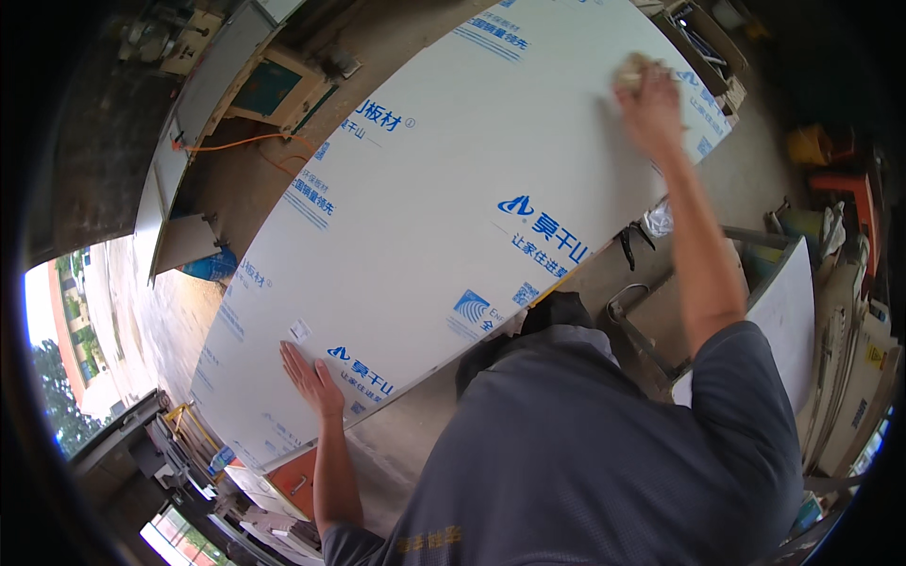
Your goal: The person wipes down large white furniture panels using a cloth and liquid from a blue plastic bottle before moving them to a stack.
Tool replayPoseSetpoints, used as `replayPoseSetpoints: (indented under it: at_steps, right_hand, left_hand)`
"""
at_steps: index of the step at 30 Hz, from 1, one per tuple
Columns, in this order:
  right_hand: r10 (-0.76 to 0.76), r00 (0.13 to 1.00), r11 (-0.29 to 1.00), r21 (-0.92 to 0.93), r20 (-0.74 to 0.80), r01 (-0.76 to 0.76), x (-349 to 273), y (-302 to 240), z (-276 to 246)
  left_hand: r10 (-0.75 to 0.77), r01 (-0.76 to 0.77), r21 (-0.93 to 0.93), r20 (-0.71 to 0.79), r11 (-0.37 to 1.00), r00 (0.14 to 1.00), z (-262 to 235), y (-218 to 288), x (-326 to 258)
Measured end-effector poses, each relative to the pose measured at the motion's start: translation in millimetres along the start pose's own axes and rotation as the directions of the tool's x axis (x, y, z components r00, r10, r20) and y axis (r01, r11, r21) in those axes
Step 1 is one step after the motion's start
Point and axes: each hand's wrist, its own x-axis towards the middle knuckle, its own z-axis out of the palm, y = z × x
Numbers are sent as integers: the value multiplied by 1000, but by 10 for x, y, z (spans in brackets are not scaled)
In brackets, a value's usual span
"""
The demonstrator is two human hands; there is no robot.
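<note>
Board beside pliers, metal frame.

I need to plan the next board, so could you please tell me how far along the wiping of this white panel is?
Done: nothing can be confirmed; the white panel looks evenly clean, with no visible boundary between wiped and unwiped areas. In hand: the right hand presses a crumpled cloth near the far edge, while the left hand lies flat on the near edge. Left: I cannot tell; the stretch between the two hands shows no wipe marks.
</note>
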Motion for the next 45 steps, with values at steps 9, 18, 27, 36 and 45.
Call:
replayPoseSetpoints:
  at_steps: [9, 18, 27, 36, 45]
  right_hand:
    - [-123, 992, 642, 762, -7, 85, -1187, -972, -1026]
    - [-65, 981, 945, 327, 181, 2, -909, -79, -867]
    - [209, 974, 977, 26, 90, -212, -320, 1208, -413]
    - [144, 972, 989, 8, 185, -148, -460, 819, -757]
    - [298, 945, 953, 12, 135, -302, 759, 1717, -111]
  left_hand:
    - [-31, 29, -47, -33, 998, 999, 161, -265, -240]
    - [-25, 25, 12, -6, 1000, 1000, 158, -267, -133]
    - [-61, 61, 25, -14, 998, 998, 135, -236, -132]
    - [-83, 84, 72, -15, 994, 996, 230, -265, -117]
    - [-72, 72, 45, -7, 996, 997, 97, -105, -89]
